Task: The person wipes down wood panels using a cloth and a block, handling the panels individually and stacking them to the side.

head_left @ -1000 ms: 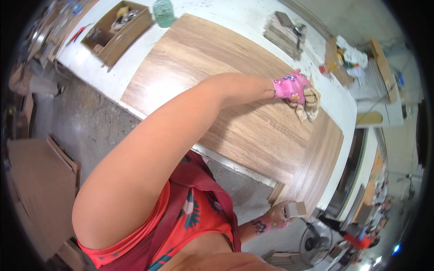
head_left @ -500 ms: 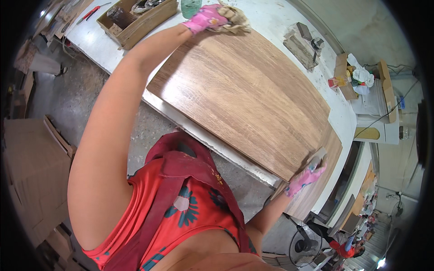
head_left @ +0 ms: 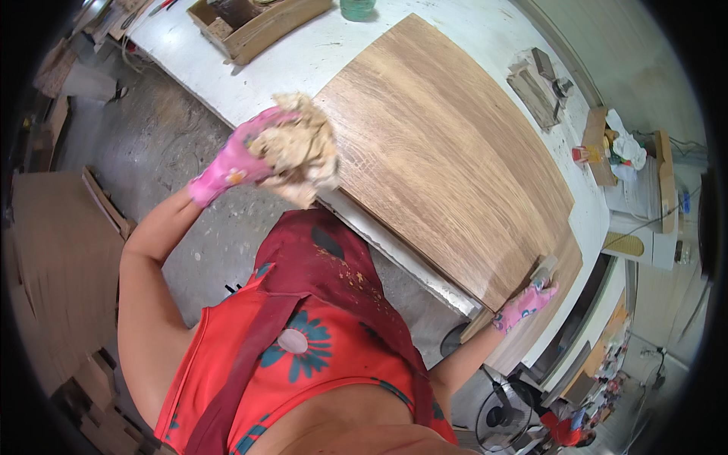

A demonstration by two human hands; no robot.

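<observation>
A large brown wooden panel (head_left: 447,152) lies flat on a white workbench (head_left: 303,61). My left hand (head_left: 235,159), in a pink glove, grips a crumpled beige rag (head_left: 299,148) just off the panel's near left corner, over the bench edge. My right hand (head_left: 525,303), also in a pink glove, clasps the panel's near right edge with a small pale block (head_left: 543,267) at its fingertips. I wear a red top with a dark red apron.
A shallow wooden tray (head_left: 258,23) and a green jar (head_left: 356,7) stand at the bench's far left. Wooden blocks (head_left: 540,87) lie beyond the panel. Cluttered shelves (head_left: 629,167) stand at right. Cardboard sheets (head_left: 53,250) rest on the concrete floor; a fan (head_left: 500,413) sits low right.
My left hand swept the rag from the panel's far right to its far left corner, then back toward me to the near left corner. My right hand came up onto the panel's near right edge.
</observation>
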